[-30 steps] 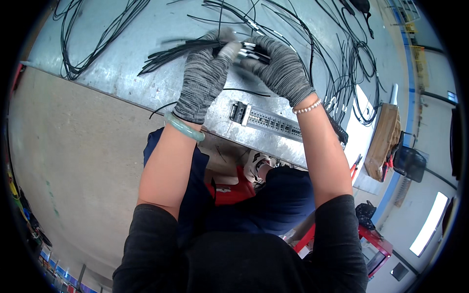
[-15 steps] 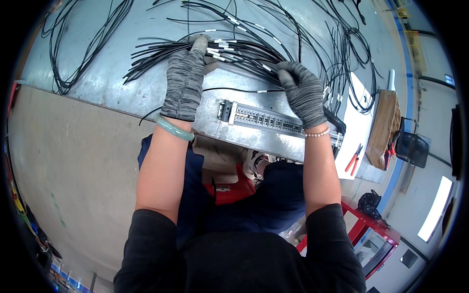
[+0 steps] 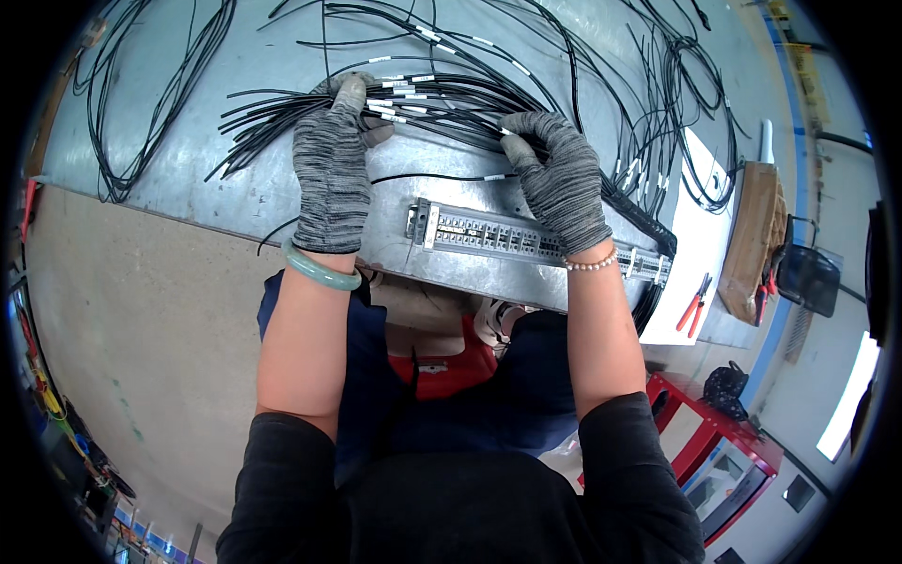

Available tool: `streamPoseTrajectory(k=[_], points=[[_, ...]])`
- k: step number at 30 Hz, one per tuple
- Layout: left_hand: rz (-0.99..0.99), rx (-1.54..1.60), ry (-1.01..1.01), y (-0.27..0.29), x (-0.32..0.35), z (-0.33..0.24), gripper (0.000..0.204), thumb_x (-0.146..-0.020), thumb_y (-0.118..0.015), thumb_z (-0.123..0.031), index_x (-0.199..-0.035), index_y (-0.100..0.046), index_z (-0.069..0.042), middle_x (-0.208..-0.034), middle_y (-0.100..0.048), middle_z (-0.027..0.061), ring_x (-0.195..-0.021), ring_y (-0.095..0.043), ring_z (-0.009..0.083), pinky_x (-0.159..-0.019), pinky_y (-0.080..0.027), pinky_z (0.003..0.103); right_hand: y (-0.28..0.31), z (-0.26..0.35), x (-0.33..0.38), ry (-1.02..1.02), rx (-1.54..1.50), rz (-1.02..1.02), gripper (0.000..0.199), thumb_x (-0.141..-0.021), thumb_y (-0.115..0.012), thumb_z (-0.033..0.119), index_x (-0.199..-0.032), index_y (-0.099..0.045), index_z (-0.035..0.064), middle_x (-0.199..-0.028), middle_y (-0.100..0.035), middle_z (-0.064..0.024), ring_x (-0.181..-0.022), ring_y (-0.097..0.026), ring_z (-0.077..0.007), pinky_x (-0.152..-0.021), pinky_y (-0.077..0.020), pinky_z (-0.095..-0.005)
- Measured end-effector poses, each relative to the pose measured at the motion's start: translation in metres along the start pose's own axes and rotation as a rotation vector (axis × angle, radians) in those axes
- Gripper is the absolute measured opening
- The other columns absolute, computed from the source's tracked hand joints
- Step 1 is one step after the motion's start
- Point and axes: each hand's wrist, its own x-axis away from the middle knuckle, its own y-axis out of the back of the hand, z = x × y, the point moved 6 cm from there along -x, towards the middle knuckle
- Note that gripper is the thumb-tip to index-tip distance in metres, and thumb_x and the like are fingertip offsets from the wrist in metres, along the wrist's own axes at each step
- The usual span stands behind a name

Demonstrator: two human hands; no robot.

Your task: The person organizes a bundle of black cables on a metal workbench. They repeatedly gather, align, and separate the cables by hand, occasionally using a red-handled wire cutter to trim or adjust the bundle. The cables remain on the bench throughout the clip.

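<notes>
grey metal table (image 3: 188, 179) (strewn with black wires (image 3: 442, 94)), concrete floor (image 3: 122, 320)

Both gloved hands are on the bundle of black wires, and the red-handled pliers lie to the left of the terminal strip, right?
Not quite. The head view shows the red-handled pliers to the right of the terminal strip. Left hand and right hand do rest on the bundle of black wires.

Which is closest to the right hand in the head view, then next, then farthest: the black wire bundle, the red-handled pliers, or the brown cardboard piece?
From the right hand:
1. Black wire bundle, under its fingers.
2. Red-handled pliers, off to its right on white paper.
3. Brown cardboard piece, farther right at the table edge.
</notes>
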Motion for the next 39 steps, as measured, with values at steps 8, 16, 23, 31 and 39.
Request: streamPoseTrajectory(k=[8,16,23,31,39], points=[[0.008,-0.068,0.036,0.003,-0.005,0.004,0.029,-0.092,-0.060,-0.026,-0.106,-0.061,-0.001,-0.092,-0.064,0.0067,-0.078,-0.064,0.0151,-0.072,-0.055,0.028,-0.001,-0.007,0.000,-0.075,-0.053,0.045,0.017,-0.081,-0.066,0.011,-0.097,-0.069,0.0092,-0.091,-0.068,-0.0109,-0.084,-0.066,-0.0235,-0.079,-0.0522,-0.0329],[0.034,-0.106,0.025,0.001,-0.004,0.000,0.028,-0.093,-0.059,-0.027,-0.105,-0.063,-0.002,-0.091,-0.064,0.0053,-0.074,-0.062,0.0124,-0.067,-0.053,0.024,0.023,-0.012,-0.002,-0.245,-0.335,0.000,0.017,-0.084,-0.066,0.010,-0.099,-0.067,0.0023,-0.085,-0.068,-0.0078,-0.078,-0.064,-0.0132,-0.073,-0.0519,-0.0256],[0.032,-0.040,0.008,0.004,-0.002,0.003,0.028,-0.091,-0.061,-0.029,-0.106,-0.064,-0.004,-0.091,-0.064,0.0023,-0.074,-0.061,0.0096,-0.067,-0.051,0.023,0.019,-0.007,0.000,-0.151,-0.228,0.086,0.018,-0.083,-0.067,0.011,-0.099,-0.067,0.0020,-0.087,-0.068,-0.0108,-0.081,-0.066,-0.0174,-0.076,-0.0531,-0.0292],[0.024,0.060,-0.001,0.006,0.004,0.008,0.025,-0.091,-0.062,-0.028,-0.103,-0.064,-0.007,-0.095,-0.063,0.0014,-0.081,-0.060,0.0107,-0.071,-0.052,0.025,0.013,-0.006,0.000,0.007,-0.174,0.225,0.015,-0.084,-0.064,0.017,-0.089,-0.067,0.0030,-0.084,-0.067,-0.0125,-0.076,-0.065,-0.0255,-0.071,-0.0516,-0.0334],[0.006,-0.044,-0.038,0.002,0.009,-0.004,0.026,-0.091,-0.062,-0.027,-0.103,-0.064,-0.004,-0.096,-0.063,0.0046,-0.078,-0.060,0.0102,-0.065,-0.053,0.023,0.009,0.012,-0.008,0.016,-0.100,0.000,0.016,-0.084,-0.064,0.016,-0.095,-0.069,0.0055,-0.089,-0.068,-0.0134,-0.079,-0.066,-0.0265,-0.074,-0.0518,-0.0348]])
